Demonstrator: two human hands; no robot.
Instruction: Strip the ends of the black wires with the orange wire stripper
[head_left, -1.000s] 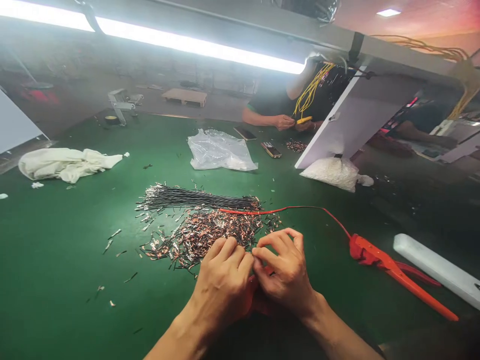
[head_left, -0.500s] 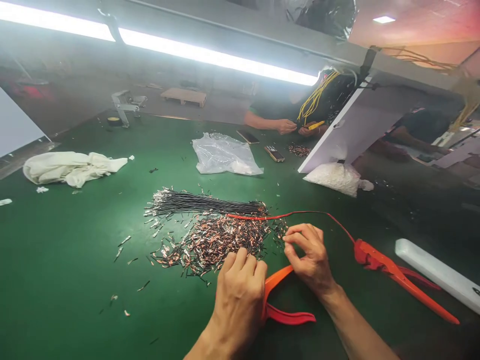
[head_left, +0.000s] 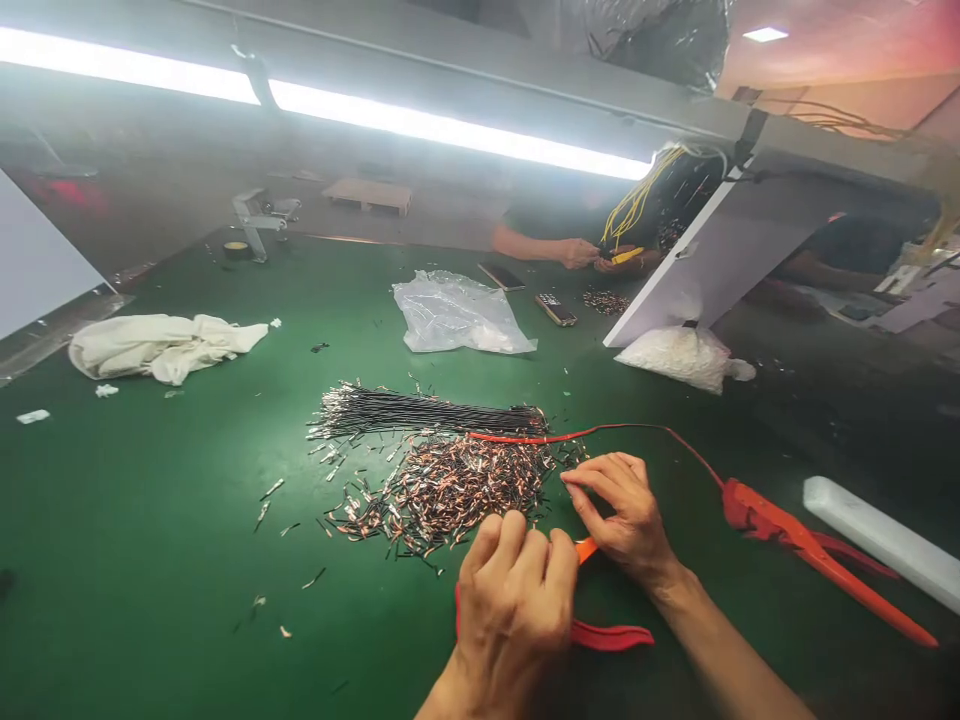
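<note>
My left hand [head_left: 517,600] is closed around a red-handled tool [head_left: 600,632] near the table's front; the tool's handles stick out to its right and its head is hidden. My right hand [head_left: 622,505] pinches at the right edge of a pile of short copper-tipped wire pieces [head_left: 450,490]; whatever is between its fingertips is too small to see. Behind the pile lies a bundle of long black wires [head_left: 420,412] with a red wire [head_left: 570,435] trailing to the right.
A second red-handled crimper [head_left: 810,545] and a white bar [head_left: 877,540] lie to the right. A clear plastic bag [head_left: 457,315], a white cloth [head_left: 161,345], a bag of white parts [head_left: 679,355] and two phones [head_left: 555,308] sit farther back, where another person's hands [head_left: 592,253] hold yellow wires.
My hands have parted from a joined position. The right hand moved out to the pile's edge. The left hand stayed closed on the red tool, whose handles now show.
</note>
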